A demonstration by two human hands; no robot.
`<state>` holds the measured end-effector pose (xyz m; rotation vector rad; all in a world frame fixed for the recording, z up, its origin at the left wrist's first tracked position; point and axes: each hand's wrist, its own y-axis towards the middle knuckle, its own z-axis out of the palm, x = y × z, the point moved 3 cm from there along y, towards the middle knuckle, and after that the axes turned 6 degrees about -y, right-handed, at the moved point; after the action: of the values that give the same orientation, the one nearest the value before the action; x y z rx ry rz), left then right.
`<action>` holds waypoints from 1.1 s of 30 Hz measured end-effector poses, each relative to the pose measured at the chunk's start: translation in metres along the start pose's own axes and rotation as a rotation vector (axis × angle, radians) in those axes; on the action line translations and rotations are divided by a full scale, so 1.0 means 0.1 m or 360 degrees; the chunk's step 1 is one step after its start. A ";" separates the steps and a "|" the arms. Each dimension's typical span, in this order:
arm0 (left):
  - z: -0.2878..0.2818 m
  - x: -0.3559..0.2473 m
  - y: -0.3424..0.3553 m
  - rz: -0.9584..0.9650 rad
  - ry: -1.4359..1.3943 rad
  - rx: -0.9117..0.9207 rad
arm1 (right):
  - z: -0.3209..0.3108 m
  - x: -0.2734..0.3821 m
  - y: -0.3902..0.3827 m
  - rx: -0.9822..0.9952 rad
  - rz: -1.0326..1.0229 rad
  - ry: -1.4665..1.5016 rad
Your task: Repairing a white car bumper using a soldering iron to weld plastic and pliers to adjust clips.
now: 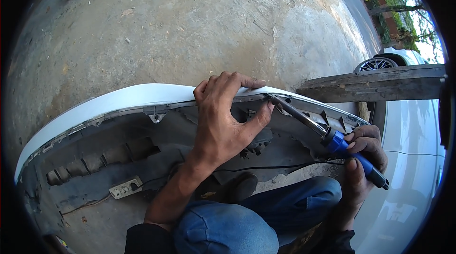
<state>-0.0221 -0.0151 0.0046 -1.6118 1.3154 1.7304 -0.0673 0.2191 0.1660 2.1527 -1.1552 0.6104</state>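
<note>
A white car bumper [123,96] curves across the view, its dark inner side facing me. My left hand [219,123] grips its upper edge near the middle, fingers over the white outer face and thumb on the inner side. In my right hand [368,152] is a soldering iron [336,141] with a blue handle and long metal barrel. It slants up to the left. Its tip meets the bumper's inner edge, close to my left thumb and fingertips. Whether the plastic there is melted is too small to tell.
A power strip [124,188] lies on the left with a plug in it. From there a black cable [266,167] runs toward the iron. A wooden beam [375,84] juts in from the right above a white car panel [408,173]. My bent knees [225,230] are below.
</note>
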 end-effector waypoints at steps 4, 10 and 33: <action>0.01 0.01 0.00 -0.0004 -0.0006 -0.0008 | 0.00 0.02 0.02 0.0004 -0.0015 -0.0019; -0.01 0.00 0.01 0.0016 -0.0021 -0.0016 | 0.00 0.02 0.03 0.0001 -0.0016 -0.0014; -0.04 0.00 0.01 -0.0007 -0.0007 0.0003 | 0.00 -0.01 0.02 0.0006 0.0003 0.0004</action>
<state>-0.0208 -0.0186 0.0052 -1.6078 1.3103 1.7287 -0.0697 0.2185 0.1666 2.1535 -1.1559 0.6161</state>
